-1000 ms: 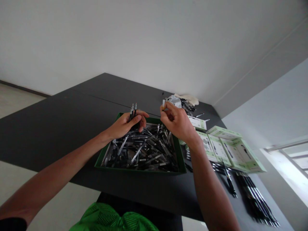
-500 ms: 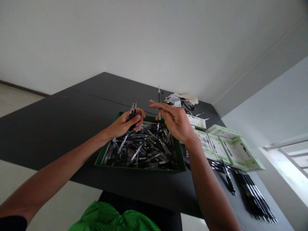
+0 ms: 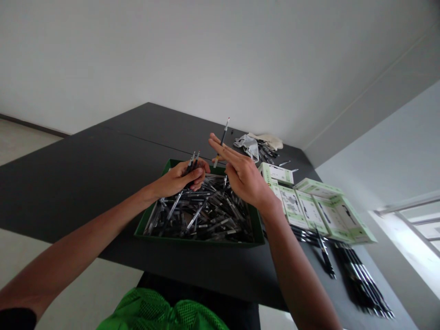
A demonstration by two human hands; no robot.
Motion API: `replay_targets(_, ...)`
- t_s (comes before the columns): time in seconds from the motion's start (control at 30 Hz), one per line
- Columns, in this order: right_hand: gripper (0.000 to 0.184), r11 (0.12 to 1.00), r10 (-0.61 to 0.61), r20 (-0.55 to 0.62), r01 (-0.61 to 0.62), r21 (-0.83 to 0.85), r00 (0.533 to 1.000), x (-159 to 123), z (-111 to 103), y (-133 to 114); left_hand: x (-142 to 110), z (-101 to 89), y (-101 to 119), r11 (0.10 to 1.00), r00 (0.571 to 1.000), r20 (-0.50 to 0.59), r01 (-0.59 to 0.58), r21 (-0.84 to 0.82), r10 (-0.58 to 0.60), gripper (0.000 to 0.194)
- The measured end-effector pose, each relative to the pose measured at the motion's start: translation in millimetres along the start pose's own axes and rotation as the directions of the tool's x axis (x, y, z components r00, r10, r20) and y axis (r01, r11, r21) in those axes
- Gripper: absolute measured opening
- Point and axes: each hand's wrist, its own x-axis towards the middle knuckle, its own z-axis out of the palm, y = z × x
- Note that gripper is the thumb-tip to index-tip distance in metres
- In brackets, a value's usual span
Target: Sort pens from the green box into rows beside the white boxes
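Note:
A few dark pen refills (image 3: 193,161) stand up out of my left hand (image 3: 185,176), whose fingers are curled round them above the left back part of a green box. One more pen refill (image 3: 222,140), with a pale tip and a yellowish lower end, leans between the fingers of my right hand (image 3: 242,172). This hand is over the box's back right corner, its index and middle fingers stretched out. Below both hands, the green box (image 3: 199,243) holds a heap of clear and black pens (image 3: 209,211).
Green and white cartons (image 3: 311,211) stand on the dark table (image 3: 85,169) to the right. Nearer me lie rows of black pens (image 3: 364,279). A grey and cream cloth (image 3: 249,145) with more pens lies behind, near the wall.
My right hand has moved slightly left, towards my left hand. The refill in it has gone from upright to tilted, its top leaning right. My left hand keeps its hold.

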Motion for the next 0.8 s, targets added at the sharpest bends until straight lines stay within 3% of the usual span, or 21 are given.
replay_targets(0.13,0.093,0.975,-0.156,-0.085,0.167,0.146,0.984,1.4,10.0,7.8,-0.4,-1.7,-2.8,1.000,1.000,0.014,-0.010,0.007,0.010,0.025)
replay_targets(0.23,0.095,0.959,-0.198,-0.108,0.215,0.185,0.974,2.8,15.1,9.1,-0.9,-3.6,-5.2,1.000,1.000,0.027,-0.011,0.020,0.010,0.024)
replay_targets(0.53,0.097,0.951,-0.233,-0.130,0.253,0.177,0.964,4.6,20.2,8.7,-2.2,-4.7,-5.0,0.999,0.999,0.040,-0.005,0.032,0.003,0.023)
replay_targets(0.8,0.098,0.959,-0.203,-0.068,0.212,0.187,0.977,3.8,25.2,6.7,-1.5,-5.5,-5.6,0.998,0.999,0.036,-0.015,0.053,0.013,0.023)
